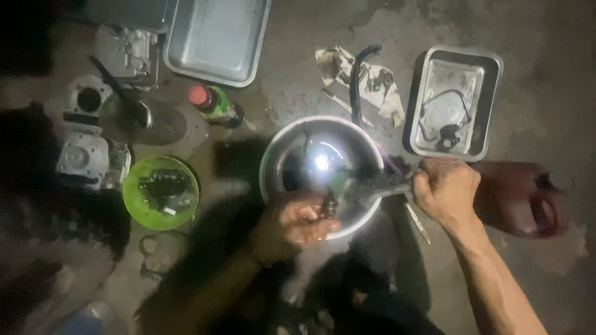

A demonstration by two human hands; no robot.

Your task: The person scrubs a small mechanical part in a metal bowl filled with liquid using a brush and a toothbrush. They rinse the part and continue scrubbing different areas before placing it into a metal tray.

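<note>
A round metal bowl (282, 155) with dark liquid sits on the concrete floor in front of me, glaring under a light. My left hand (295, 223) holds a small dark metal part (330, 203) over the bowl's near rim. My right hand (444, 189) grips the handle of a brush (379, 183), its dark bristles lying against the small part over the bowl.
A green bowl (133, 205) of dark small parts lies left. Engine parts (84, 155) and a red-capped bottle (214, 105) are at upper left. Two metal trays (217, 37) (493, 105) lie beyond, the right one holding a cable. A rag with a black hose (357, 77) lies behind the bowl.
</note>
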